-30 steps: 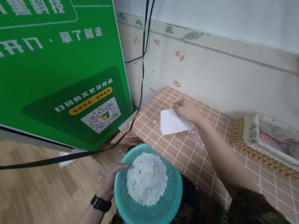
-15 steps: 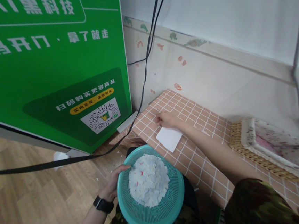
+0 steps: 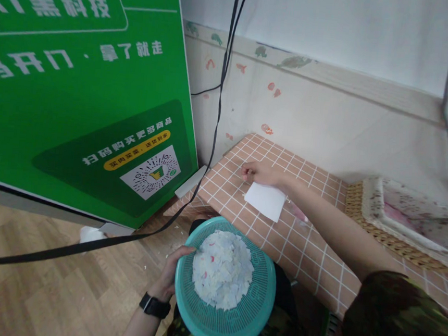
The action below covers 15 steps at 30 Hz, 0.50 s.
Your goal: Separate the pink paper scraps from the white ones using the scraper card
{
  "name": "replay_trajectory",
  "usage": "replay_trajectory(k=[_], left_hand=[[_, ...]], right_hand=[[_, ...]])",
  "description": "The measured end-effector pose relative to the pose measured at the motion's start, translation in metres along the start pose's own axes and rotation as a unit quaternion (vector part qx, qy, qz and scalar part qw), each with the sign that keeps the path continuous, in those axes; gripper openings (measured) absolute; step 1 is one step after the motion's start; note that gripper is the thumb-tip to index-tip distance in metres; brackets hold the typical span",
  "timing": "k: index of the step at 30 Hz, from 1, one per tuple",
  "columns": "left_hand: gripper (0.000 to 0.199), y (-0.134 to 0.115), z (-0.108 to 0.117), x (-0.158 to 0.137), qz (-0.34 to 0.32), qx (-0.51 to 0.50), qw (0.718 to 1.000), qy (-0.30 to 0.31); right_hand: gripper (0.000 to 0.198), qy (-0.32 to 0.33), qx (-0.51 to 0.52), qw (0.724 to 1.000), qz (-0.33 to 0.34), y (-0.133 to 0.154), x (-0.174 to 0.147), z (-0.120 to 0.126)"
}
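My left hand (image 3: 172, 274), with a black watch on the wrist, grips the left rim of a turquoise plastic colander (image 3: 262, 297), thumb over the edge. A heap of small white paper scraps (image 3: 222, 272) with a few pink bits lies in the colander, which rests on my lap. Over the table, my right hand (image 3: 260, 173) is closed, its fingers curled. A blank white card (image 3: 266, 202) sticks out from beneath this hand toward me. The hand seems to hold the card's far edge, though the fingertips' contact is hidden.
The small table wears a brown checked cover (image 3: 283, 160). A cloth-lined wicker basket (image 3: 361, 211) stands on its right, and a clear and pink item (image 3: 297, 212) lies beneath my forearm. A green panel (image 3: 96, 99) rises at left. Black cables (image 3: 217, 115) hang in front.
My right hand has moved slightly right and away from me, and the white card has shifted and turned with it. The pink item shows more now. My left hand and the colander stay put.
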<state>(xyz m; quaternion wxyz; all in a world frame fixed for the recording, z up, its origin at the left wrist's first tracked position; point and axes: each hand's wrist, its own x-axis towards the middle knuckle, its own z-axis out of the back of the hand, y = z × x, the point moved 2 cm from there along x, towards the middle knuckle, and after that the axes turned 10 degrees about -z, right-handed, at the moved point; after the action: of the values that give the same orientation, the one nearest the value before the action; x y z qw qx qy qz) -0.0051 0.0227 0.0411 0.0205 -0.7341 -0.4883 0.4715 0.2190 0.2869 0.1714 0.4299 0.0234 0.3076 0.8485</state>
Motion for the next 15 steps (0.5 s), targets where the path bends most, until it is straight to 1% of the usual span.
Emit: replay_trajectory(k=[2, 4, 7, 10, 15], left_hand=[[0.011, 0.000, 0.001, 0.001, -0.004, 0.004, 1.000, 0.001], [0.010, 0.001, 0.002, 0.001, -0.010, 0.006, 1.000, -0.001], [0.013, 0.001, 0.001, 0.001, -0.003, 0.000, 1.000, 0.007], [0.017, 0.001, -0.001, 0.000, 0.005, -0.002, 1.000, 0.019], [0.014, 0.000, 0.000, 0.000, -0.005, 0.003, 1.000, 0.007]], right_hand=[[0.006, 0.000, 0.016, 1.000, -0.003, -0.005, -0.002, 0.001], [0.004, -0.005, 0.021, 1.000, -0.021, -0.008, -0.004, 0.003], [0.001, -0.021, 0.003, 0.999, -0.048, -0.010, -0.007, 0.006], [0.004, -0.032, -0.017, 0.997, -0.072, -0.014, -0.011, 0.006], [0.008, -0.033, -0.012, 0.994, -0.101, -0.020, -0.016, 0.004]])
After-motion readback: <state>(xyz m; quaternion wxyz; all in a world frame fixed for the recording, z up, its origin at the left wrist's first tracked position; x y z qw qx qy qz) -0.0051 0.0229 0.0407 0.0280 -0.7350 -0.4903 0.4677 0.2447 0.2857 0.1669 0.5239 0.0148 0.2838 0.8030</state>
